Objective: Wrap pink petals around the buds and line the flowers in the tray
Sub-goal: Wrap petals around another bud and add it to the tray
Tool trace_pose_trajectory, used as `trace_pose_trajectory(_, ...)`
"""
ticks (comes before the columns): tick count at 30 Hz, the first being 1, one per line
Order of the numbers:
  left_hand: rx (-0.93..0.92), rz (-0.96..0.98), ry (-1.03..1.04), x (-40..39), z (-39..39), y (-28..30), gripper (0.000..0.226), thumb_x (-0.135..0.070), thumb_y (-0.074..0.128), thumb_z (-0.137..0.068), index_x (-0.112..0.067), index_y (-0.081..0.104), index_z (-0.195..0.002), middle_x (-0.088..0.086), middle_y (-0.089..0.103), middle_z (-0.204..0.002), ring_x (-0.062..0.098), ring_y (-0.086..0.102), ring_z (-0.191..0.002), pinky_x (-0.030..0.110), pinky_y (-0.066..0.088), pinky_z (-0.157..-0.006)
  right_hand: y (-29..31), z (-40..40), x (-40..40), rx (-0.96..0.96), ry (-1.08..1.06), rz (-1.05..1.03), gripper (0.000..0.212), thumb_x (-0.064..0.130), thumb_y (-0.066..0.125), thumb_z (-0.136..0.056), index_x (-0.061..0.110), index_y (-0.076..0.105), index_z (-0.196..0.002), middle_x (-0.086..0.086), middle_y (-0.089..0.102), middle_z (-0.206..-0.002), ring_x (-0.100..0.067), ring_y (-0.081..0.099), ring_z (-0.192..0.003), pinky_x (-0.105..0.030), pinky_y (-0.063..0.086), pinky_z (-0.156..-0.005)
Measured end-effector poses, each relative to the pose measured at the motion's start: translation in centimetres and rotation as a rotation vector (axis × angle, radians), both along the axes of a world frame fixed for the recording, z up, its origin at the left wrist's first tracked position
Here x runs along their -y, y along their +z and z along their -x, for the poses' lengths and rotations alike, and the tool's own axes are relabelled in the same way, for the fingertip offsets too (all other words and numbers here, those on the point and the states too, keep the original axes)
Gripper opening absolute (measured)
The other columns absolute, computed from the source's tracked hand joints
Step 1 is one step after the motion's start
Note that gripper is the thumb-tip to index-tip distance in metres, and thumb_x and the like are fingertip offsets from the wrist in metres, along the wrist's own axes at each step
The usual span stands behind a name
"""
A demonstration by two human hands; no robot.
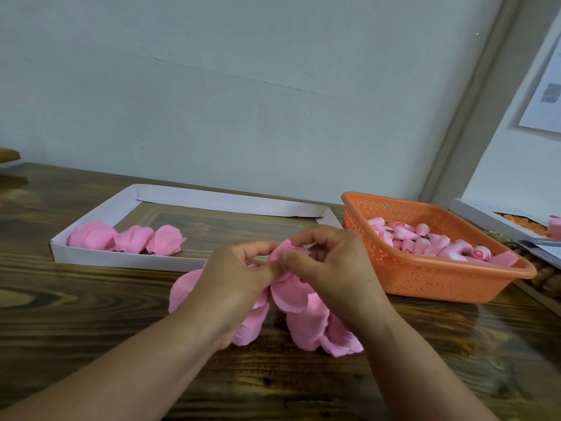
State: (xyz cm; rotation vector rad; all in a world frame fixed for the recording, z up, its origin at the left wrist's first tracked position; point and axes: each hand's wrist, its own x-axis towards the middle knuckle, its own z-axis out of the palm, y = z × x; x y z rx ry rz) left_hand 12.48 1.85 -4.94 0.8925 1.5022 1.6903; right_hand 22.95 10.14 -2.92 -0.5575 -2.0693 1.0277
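Observation:
My left hand [235,279] and my right hand [331,265] meet above the table's middle, and both pinch a pink petal [282,253] folded between the fingertips. Whether a bud sits inside the petal is hidden by my fingers. Loose pink petals [306,323] lie in a heap under my hands. A white cardboard tray [121,205] stands behind them, with three wrapped pink flowers [127,240] in a row along its near left side. An orange perforated basket [425,278] at the right holds several pink buds [425,243].
The wooden table [91,314] runs up to a pale wall. At the far right lies a white box [479,214] with orange pieces and a pink thing at the frame edge. Papers hang on the wall at the upper right.

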Motion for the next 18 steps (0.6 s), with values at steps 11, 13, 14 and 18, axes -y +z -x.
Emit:
trace_pose_trajectory(11,0.386,-0.133,-0.13,-0.5,-0.3,0.1,0.013,0.01,0.048,-0.088,0.011,0.06,-0.091,0.021,0.072,-0.092,0.023,0.073,-0.079,0.022,0.057,-0.062,0.2,-0.6,-2.2,-0.132,-0.26,0.031,0.023,-0.001,0.067,-0.08,0.016,0.065,-0.065,0.001,0.062,-0.05,-0.014,0.057,-0.042,-0.024,0.047,-0.044)
trace_pose_trajectory(13,0.374,-0.122,-0.105,-0.4,-0.7,-0.1,0.019,0.01,0.046,-0.091,0.007,0.064,-0.09,0.017,0.074,-0.084,0.02,0.073,-0.074,0.019,0.055,-0.058,-0.2,-0.3,-2.1,-0.121,-0.302,-0.02,0.024,0.002,0.067,-0.081,0.02,0.063,-0.065,-0.007,0.065,-0.057,-0.027,0.061,-0.051,-0.034,0.052,-0.051)
trace_pose_trajectory(14,0.363,-0.107,-0.079,-0.4,-0.9,-0.1,0.018,0.005,0.047,-0.093,0.004,0.065,-0.092,0.015,0.075,-0.082,0.019,0.073,-0.073,0.018,0.054,-0.056,-0.4,-0.1,-2.0,-0.111,-0.304,-0.047,0.026,0.003,0.066,-0.081,0.023,0.062,-0.064,-0.007,0.065,-0.059,-0.028,0.061,-0.054,-0.036,0.052,-0.053)
trace_pose_trajectory(18,0.322,-0.052,0.069,-0.4,-0.8,0.0,0.018,-0.011,0.049,-0.098,-0.003,0.065,-0.095,0.01,0.075,-0.077,0.015,0.072,-0.064,0.017,0.051,-0.047,-0.6,0.2,-1.3,-0.021,-0.229,-0.199,0.024,0.001,0.063,-0.082,0.018,0.064,-0.065,0.012,0.052,-0.054,0.002,0.049,-0.051,-0.011,0.036,-0.048)
